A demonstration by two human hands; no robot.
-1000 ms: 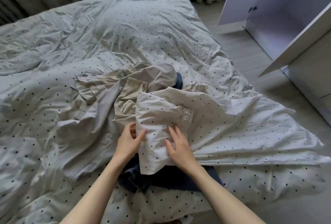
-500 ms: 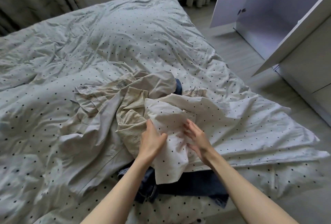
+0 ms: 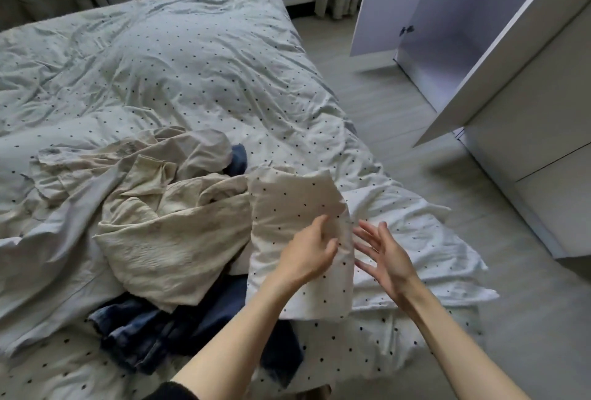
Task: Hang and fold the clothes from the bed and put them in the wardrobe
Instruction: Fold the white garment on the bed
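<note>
So the person's left hand [image 3: 308,251] is gripping the white dotted folded garment [image 3: 300,239] now, lifting it up off the bed [image 3: 179,57], where a second ago both hands were working it down on the pile. The right hand [image 3: 382,254] is letting go: fingers spread, hovering just beside the cloth, holding nothing. Looks to me like this piece is folded and heading for the open white wardrobe [image 3: 441,35] on the right. The crumpled beige linen shirt [image 3: 166,230] and the dark blue denim jeans [image 3: 153,332] are sitting in a heap at the bed's near edge, so plenty left to do.
</note>
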